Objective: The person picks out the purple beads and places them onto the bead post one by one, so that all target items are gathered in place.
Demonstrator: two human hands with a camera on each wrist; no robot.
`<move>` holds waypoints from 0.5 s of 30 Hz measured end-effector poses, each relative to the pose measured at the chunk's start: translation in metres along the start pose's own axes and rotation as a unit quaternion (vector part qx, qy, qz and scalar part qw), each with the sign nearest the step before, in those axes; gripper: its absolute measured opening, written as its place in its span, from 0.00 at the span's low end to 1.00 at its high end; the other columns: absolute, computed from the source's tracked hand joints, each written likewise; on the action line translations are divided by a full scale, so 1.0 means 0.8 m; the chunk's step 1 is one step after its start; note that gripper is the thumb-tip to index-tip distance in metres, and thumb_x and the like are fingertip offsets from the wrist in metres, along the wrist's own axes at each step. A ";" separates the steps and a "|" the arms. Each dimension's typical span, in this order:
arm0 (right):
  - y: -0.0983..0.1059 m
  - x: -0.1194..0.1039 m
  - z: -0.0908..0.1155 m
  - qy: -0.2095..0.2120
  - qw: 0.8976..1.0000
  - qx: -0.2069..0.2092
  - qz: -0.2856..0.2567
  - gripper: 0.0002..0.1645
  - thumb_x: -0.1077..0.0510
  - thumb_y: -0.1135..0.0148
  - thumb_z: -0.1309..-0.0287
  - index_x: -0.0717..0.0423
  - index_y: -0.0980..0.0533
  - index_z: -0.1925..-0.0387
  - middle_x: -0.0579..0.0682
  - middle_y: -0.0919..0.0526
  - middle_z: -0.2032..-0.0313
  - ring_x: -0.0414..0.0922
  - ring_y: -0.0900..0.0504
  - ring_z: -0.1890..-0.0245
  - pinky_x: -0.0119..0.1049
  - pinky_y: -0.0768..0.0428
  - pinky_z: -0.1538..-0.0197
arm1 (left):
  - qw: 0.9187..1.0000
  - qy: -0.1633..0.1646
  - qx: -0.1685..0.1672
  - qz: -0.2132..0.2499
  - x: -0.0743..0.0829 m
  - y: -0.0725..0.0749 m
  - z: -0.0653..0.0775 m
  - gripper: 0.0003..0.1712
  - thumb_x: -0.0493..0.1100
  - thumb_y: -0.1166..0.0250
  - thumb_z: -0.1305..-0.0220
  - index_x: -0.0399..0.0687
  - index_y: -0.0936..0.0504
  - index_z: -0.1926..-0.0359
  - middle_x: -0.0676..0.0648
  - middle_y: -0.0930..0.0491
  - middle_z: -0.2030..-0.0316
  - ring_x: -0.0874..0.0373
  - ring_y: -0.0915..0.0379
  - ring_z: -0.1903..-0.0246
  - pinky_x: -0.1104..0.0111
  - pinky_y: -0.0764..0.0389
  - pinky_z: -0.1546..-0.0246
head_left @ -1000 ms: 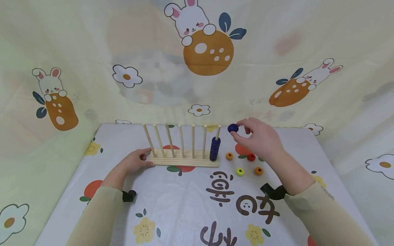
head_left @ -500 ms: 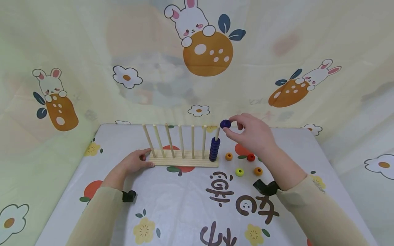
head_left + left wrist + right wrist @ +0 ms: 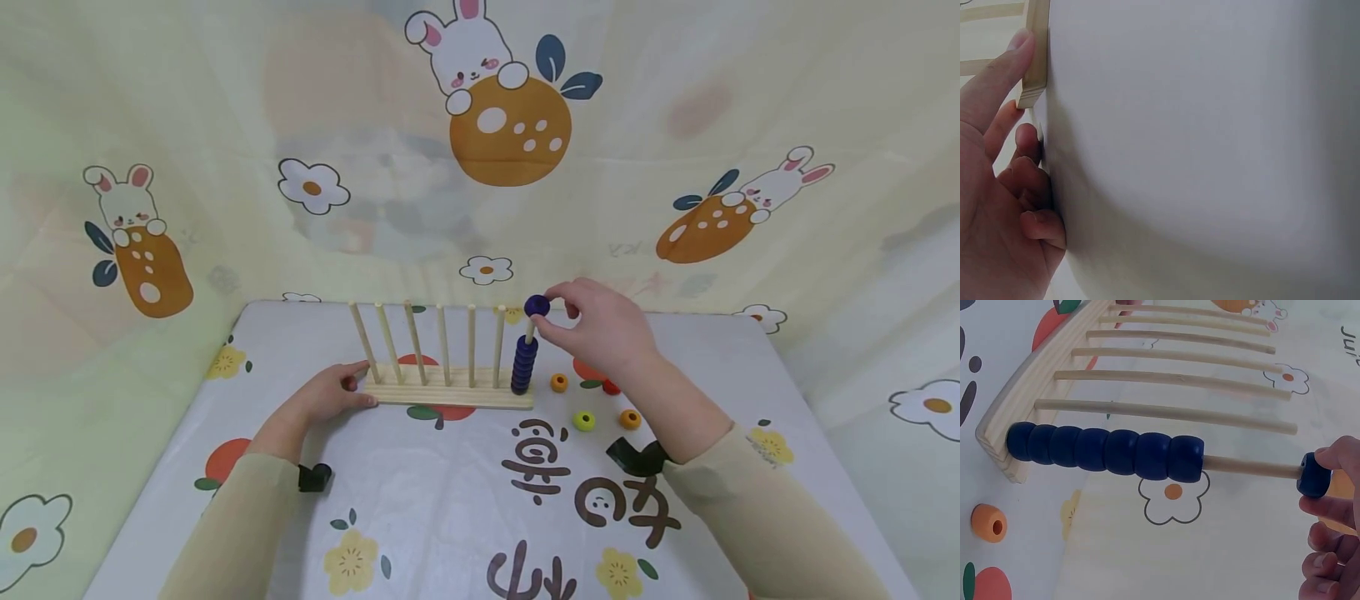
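A wooden peg rack [image 3: 450,395] stands at the back of the table, with several upright pegs. Its rightmost peg [image 3: 1250,467] carries a stack of dark blue beads [image 3: 524,365]. Between thumb and index finger my right hand [image 3: 606,329] pinches one more dark blue bead [image 3: 1314,475], right at the tip of that peg. My left hand [image 3: 330,395] grips the rack's left end, with the thumb [image 3: 1004,78] along the front of the base [image 3: 1038,44] and a finger behind it; the other fingers are curled beside the table surface.
Right of the rack lie two orange beads [image 3: 558,382] [image 3: 630,418] and a yellow-green bead [image 3: 584,421]. A red bead [image 3: 611,387] is partly hidden by my right forearm. A patterned cloth [image 3: 405,225] hangs behind the table.
My right hand has moved left with the blue bead, from beside the rack to the tip of the rightmost peg. My left hand stays on the rack's left end.
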State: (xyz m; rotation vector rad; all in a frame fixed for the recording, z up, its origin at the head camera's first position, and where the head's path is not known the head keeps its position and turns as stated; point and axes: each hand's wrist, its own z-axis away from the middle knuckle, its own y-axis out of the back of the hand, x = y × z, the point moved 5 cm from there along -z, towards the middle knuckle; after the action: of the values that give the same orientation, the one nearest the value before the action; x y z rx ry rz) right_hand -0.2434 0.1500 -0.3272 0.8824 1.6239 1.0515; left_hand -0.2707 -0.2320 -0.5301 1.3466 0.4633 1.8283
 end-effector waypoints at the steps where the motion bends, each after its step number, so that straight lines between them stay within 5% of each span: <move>1: -0.001 -0.001 0.000 0.002 1.000 0.000 0.003 0.26 0.40 0.36 0.39 0.50 0.20 0.45 0.49 0.25 0.66 0.48 0.28 0.68 0.40 0.31 0.69 | 1.000 -0.001 0.000 0.000 0.000 0.000 0.000 0.48 0.56 0.26 0.43 0.51 0.36 0.26 0.45 0.31 0.62 0.51 0.34 0.57 0.58 0.35 0.58; 15: -0.009 0.001 0.000 0.013 1.000 0.003 0.023 0.26 0.39 0.37 0.39 0.49 0.21 0.46 0.48 0.24 0.66 0.48 0.27 0.69 0.39 0.29 0.70 | 1.000 0.008 0.001 0.000 -0.003 -0.002 -0.001 0.48 0.55 0.26 0.43 0.52 0.37 0.26 0.44 0.32 0.61 0.50 0.35 0.57 0.57 0.36 0.57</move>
State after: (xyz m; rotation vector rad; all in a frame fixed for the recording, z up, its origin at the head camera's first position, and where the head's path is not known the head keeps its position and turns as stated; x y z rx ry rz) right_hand -0.2439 0.1479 -0.3340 0.9174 1.6350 1.0958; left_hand -0.2709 -0.2326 -0.5326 1.3344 0.4728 1.8407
